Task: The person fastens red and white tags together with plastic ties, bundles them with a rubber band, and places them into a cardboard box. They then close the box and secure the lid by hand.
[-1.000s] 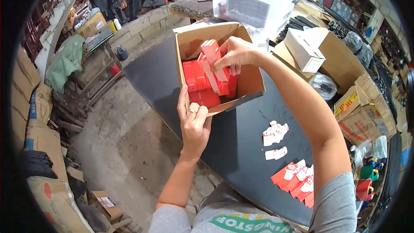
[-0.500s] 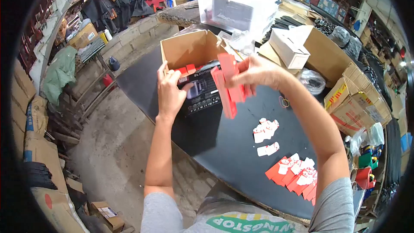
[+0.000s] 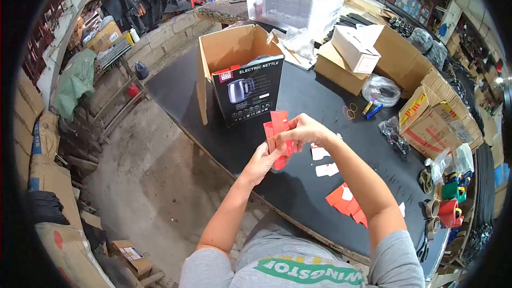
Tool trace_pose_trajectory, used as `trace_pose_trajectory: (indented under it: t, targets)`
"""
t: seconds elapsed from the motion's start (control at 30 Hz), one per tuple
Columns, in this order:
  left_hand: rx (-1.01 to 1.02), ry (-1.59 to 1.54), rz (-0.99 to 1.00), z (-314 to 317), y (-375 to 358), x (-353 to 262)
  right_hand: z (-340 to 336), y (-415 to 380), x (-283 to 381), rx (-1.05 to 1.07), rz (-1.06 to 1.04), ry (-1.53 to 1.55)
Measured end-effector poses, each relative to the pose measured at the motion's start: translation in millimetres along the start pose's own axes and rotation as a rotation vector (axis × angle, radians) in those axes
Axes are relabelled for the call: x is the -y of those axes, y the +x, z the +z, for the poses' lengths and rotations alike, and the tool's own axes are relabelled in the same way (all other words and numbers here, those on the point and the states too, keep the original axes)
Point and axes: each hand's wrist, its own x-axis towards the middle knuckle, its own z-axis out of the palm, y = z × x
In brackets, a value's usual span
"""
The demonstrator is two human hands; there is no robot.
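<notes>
Several flat red card pieces are held upright between my two hands, above the front part of the black tabletop. My left hand pinches them low on the left side. Higher up on the right, my right hand is closed on the same red pieces. Beyond my hands stands an open electric kettle box, with more red pieces showing inside it. White tags and red cards lie on the table beneath and beside my right forearm, which hides some of them.
A clear plastic bin stands at the back. Cardboard boxes and a white box are on the right. Rubber bands, markers, scissors and tape rolls lie on the table's right side.
My left hand has left the kettle box and now grips the red pieces too. My right hand has brought them down and nearer to my body.
</notes>
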Motion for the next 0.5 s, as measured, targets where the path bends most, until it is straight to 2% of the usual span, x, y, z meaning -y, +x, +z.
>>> trace_pose_trajectory:
  t: [0.1, 0.3, 0.37, 0.5]
  targets:
    - [0.006, -0.091, -0.037, -0.2, 0.2, 8.2, 2.6, 6.2, -8.8, -0.033, 0.097, -0.088]
    - [-0.036, -0.065, -0.233, -15.0, -17.7, 10.1, -1.3, 25.3, -28.2, -0.102, 0.085, -0.082]
    - [-0.045, -0.065, -0.254, -19.2, -26.4, 10.6, -5.4, 31.3, -27.8, -0.049, 0.123, -0.108]
    - [-0.009, -0.191, -0.292, -28.1, -46.0, 7.6, -17.8, 49.9, -31.5, -0.109, 0.139, -0.118]
